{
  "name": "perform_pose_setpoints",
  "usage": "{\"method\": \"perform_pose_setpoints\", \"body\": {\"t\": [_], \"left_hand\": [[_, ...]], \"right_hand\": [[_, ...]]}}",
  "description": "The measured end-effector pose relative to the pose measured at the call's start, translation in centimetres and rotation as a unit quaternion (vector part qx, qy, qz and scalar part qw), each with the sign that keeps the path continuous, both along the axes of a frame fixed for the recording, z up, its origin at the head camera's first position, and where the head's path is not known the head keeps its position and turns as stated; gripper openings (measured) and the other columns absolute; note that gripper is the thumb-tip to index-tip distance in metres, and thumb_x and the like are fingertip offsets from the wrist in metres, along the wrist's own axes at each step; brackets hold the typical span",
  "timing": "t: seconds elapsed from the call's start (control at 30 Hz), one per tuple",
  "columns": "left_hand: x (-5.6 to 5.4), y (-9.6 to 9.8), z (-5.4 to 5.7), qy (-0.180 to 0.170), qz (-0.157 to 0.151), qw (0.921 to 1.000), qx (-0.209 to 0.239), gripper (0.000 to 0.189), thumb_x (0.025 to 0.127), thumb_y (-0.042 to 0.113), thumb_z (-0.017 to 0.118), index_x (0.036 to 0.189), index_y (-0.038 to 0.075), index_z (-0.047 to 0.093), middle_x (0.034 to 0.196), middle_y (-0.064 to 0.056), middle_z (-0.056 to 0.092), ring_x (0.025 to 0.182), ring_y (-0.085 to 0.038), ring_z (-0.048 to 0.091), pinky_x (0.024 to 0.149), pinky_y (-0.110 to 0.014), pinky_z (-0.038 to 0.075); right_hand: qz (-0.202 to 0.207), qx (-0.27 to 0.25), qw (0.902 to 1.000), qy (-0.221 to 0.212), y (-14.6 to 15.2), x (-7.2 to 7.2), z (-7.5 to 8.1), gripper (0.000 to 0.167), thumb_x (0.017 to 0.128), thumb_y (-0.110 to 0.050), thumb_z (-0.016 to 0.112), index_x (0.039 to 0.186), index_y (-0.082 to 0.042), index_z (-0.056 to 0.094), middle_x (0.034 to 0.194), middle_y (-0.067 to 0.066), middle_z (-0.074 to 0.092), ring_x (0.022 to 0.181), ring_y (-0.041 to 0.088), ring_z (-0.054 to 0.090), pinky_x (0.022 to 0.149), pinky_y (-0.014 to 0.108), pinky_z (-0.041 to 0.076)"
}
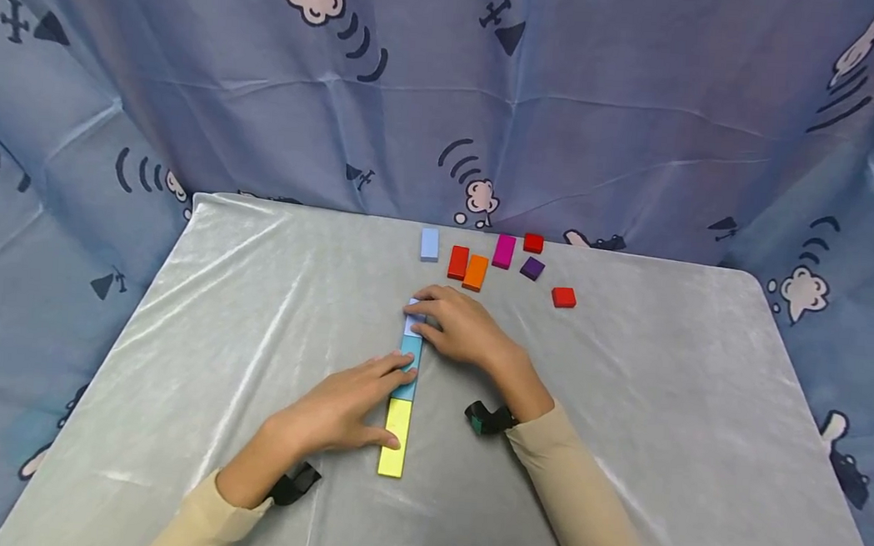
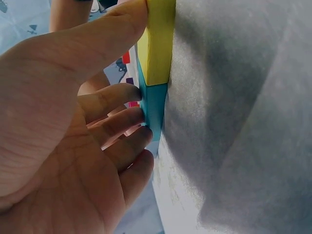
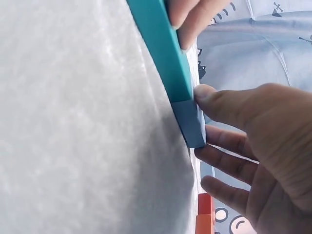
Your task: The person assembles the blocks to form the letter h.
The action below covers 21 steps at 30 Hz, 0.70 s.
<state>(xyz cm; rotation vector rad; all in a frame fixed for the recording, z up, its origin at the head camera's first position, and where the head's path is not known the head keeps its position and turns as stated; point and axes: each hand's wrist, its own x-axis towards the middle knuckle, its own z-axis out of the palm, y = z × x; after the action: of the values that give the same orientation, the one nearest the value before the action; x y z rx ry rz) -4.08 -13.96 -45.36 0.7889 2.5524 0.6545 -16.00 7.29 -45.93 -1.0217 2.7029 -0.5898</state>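
Observation:
Three blocks lie end to end in a straight row: a yellow block (image 1: 391, 462) nearest, a longer teal-blue block (image 1: 404, 388) in the middle and a small light blue block (image 3: 190, 124) at the far end. My left hand (image 1: 339, 405) rests along the row's left side, thumb on the yellow block and fingertips on the teal-blue one, fingers only loosely bent. With the thumb at its near end and fingers at its far end, my right hand (image 1: 467, 329) pinches the light blue block. Its fingers partly cover that block in the head view.
Beyond the row lie a loose light blue block (image 1: 429, 245), a red block (image 1: 458, 262), an orange block (image 1: 475, 273), a magenta block (image 1: 504, 251), a purple block (image 1: 532, 268) and two small red blocks (image 1: 564, 297). A patterned curtain (image 1: 602, 149) borders the cloth-covered table (image 1: 663, 387).

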Motion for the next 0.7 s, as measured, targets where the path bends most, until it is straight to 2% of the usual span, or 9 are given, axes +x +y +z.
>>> {"method": "perform_pose_setpoints", "body": {"t": [0.13, 0.23, 0.47, 0.6, 0.7], "left_hand": [[-0.1, 0.1, 0.0, -0.003, 0.002, 1.0, -0.002, 0.09, 0.088, 0.041, 0.086, 0.161, 0.009, 0.045, 0.173, -0.01, 0.034, 0.161, -0.035, 0.034, 0.127, -0.055, 0.039], [-0.1, 0.1, 0.0, 0.001, 0.0, 1.0, 0.0, 0.09, 0.087, 0.041, 0.087, 0.16, 0.009, 0.046, 0.172, -0.01, 0.036, 0.161, -0.034, 0.034, 0.128, -0.054, 0.038], [-0.1, -0.1, -0.2, 0.013, 0.0, 0.9999, -0.001, 0.089, 0.086, 0.042, 0.088, 0.159, 0.008, 0.048, 0.171, -0.009, 0.039, 0.161, -0.03, 0.036, 0.126, -0.05, 0.041], [-0.1, -0.1, -0.2, 0.019, 0.0, 0.9998, -0.002, 0.089, 0.086, 0.042, 0.088, 0.158, 0.009, 0.049, 0.171, -0.008, 0.039, 0.16, -0.028, 0.037, 0.125, -0.048, 0.044], [-0.1, -0.1, -0.2, 0.019, 0.002, 0.9998, -0.005, 0.089, 0.086, 0.043, 0.087, 0.159, 0.009, 0.048, 0.172, -0.007, 0.038, 0.161, -0.028, 0.037, 0.124, -0.048, 0.044]], "right_hand": [[0.005, -0.007, 1.0, 0.003, 0.4, -0.2, 0.3, 0.039, 0.102, -0.029, 0.072, 0.139, -0.016, 0.072, 0.147, 0.011, 0.064, 0.136, 0.029, 0.061, 0.119, 0.049, 0.051], [-0.009, -0.028, 0.9996, 0.003, 1.0, -0.5, 0.6, 0.041, 0.101, -0.028, 0.073, 0.14, -0.014, 0.071, 0.147, 0.011, 0.064, 0.137, 0.029, 0.061, 0.118, 0.05, 0.051], [-0.07, -0.08, 0.9942, 0.015, 3.0, -1.8, 0.7, 0.048, 0.101, -0.024, 0.073, 0.145, -0.007, 0.065, 0.147, 0.014, 0.063, 0.133, 0.032, 0.063, 0.115, 0.053, 0.053], [-0.117, -0.096, 0.9882, 0.02, 4.2, -2.7, 0.3, 0.058, 0.1, -0.022, 0.073, 0.152, -0.004, 0.056, 0.151, 0.017, 0.057, 0.139, 0.036, 0.056, 0.119, 0.056, 0.049], [-0.14, -0.1, 0.9849, 0.02, 4.8, -3.4, -0.3, 0.061, 0.1, -0.022, 0.072, 0.154, -0.002, 0.052, 0.157, 0.018, 0.052, 0.148, 0.038, 0.047, 0.125, 0.059, 0.042]]}}
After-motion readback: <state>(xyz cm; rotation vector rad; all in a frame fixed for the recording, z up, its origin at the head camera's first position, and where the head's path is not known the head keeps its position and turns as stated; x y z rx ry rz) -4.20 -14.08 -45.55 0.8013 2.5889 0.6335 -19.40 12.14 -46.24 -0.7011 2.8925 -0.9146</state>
